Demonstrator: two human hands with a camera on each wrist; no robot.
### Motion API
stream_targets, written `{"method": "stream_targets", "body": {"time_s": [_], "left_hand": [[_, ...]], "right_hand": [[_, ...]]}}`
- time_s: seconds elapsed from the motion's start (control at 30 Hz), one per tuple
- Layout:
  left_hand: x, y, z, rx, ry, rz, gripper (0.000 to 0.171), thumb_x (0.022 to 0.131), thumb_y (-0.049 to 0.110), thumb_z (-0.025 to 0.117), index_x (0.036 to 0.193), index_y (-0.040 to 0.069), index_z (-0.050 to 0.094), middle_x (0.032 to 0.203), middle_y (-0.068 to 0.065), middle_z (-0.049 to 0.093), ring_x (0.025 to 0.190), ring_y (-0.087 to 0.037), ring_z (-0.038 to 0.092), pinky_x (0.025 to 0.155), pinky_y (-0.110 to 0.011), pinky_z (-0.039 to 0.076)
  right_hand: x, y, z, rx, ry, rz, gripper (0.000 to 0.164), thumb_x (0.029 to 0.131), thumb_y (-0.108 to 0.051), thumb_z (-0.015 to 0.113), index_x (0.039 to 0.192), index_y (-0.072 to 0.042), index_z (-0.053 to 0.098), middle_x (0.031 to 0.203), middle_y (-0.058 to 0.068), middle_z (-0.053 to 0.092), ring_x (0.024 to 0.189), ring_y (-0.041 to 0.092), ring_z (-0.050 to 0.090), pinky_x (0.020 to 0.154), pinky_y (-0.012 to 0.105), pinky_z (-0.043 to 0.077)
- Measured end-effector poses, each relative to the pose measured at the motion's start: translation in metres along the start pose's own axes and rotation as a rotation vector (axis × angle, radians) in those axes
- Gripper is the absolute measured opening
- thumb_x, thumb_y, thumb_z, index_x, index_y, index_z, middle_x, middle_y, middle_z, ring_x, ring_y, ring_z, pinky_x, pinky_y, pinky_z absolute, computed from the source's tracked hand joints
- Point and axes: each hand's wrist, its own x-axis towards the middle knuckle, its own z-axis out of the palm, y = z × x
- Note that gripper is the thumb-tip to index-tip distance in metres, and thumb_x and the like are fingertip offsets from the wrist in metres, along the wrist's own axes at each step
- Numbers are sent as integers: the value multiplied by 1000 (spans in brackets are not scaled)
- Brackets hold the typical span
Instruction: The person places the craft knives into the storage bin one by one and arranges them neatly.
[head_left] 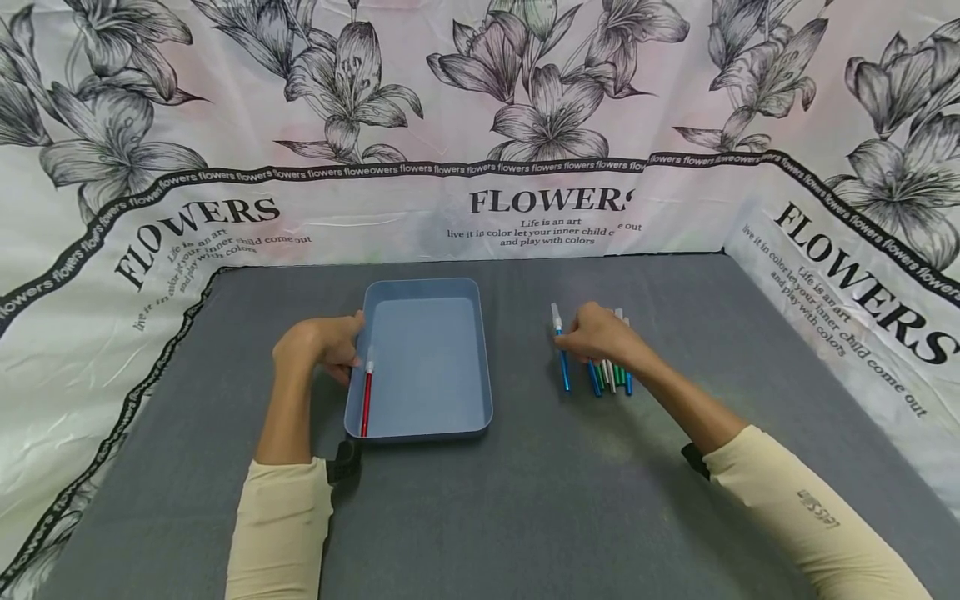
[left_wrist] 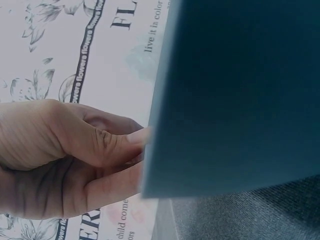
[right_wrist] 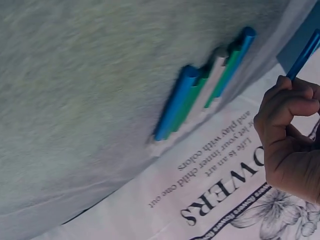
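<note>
My left hand [head_left: 324,346] pinches the left wall of a blue-grey rectangular tray [head_left: 427,287], thumb at the rim in the left wrist view. Along the tray's left side inside lies a red pen [head_left: 367,404] with a whitish cap. To the right of the tray, my right hand [head_left: 600,337] holds a blue pen [head_left: 565,371] between thumb and fingers, its whitish cap pointing away from me. Just beside that hand several pens lie in a row on the table: blue [right_wrist: 177,102], green [right_wrist: 222,80] and white [right_wrist: 206,90]. In the head view the hand partly covers them.
A dark grey cloth [head_left: 480,517] covers the table. Around its back and sides stands a white sheet [head_left: 375,217] printed with flowers and lettering.
</note>
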Motion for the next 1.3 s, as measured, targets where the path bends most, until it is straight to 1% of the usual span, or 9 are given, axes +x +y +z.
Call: {"method": "stream_targets", "body": {"time_s": [0.2,0.3,0.43,0.53,0.6,0.83,0.97,1.07,1.3], "left_hand": [[-1,-1,0,5,8,-7,92,106,4,55,165,5,-15,128,-31,70,74,-13,78,131,-62,16],[-2,-1,0,7,9,-6,92,106,4,55,166,5,-15,146,-36,55,74,-13,78,131,-62,15],[-3,-2,0,-17,2,1,91,106,1,54,166,4,-15,158,-40,34,72,-12,77,127,-56,30],[-3,-1,-1,-17,5,-6,92,106,1,54,166,5,-15,147,-36,54,71,-11,76,128,-56,29],[-3,-1,-2,-9,4,-3,93,106,2,55,165,5,-16,149,-35,53,71,-10,76,130,-57,24],[0,1,-2,-34,2,5,94,105,1,55,166,5,-16,154,-38,45,73,-11,77,126,-52,35],[1,1,-1,-22,-3,-10,94,105,3,57,166,6,-15,141,-31,63,76,-11,78,130,-56,22],[1,1,-2,6,-14,-13,94,106,7,58,166,6,-15,99,-16,81,79,-12,79,132,-61,9],[-2,0,-3,25,-12,-19,92,107,10,55,166,8,-15,80,-7,80,81,-13,80,130,-66,4]], "right_hand": [[-4,-18,1,37,-1,-30,51,98,-20,60,49,-17,47,46,-6,39,45,10,32,52,27,35],[-5,-28,2,46,7,-35,49,97,-21,60,50,-18,48,47,-6,41,46,11,36,52,27,34],[-6,-46,5,75,-8,-78,46,99,-21,61,54,-15,55,50,-5,47,48,11,41,51,27,36],[-4,-62,9,134,-53,-128,44,101,-20,63,58,-13,61,53,-5,51,50,10,44,53,27,40],[-1,-73,14,174,-89,-154,42,102,-19,63,61,-11,63,55,-4,52,51,10,45,54,28,42],[11,-106,33,179,-163,-230,38,102,-15,63,65,-5,66,52,-4,49,48,10,42,53,26,40],[22,-122,49,160,-204,-246,36,102,-15,63,70,0,68,52,-4,49,48,10,43,55,29,45],[29,-133,60,148,-213,-233,36,102,-16,64,72,3,70,53,-3,52,48,10,47,57,32,51],[40,-154,93,133,-204,-163,36,99,-13,69,70,7,72,51,0,53,44,10,48,50,23,46]]}}
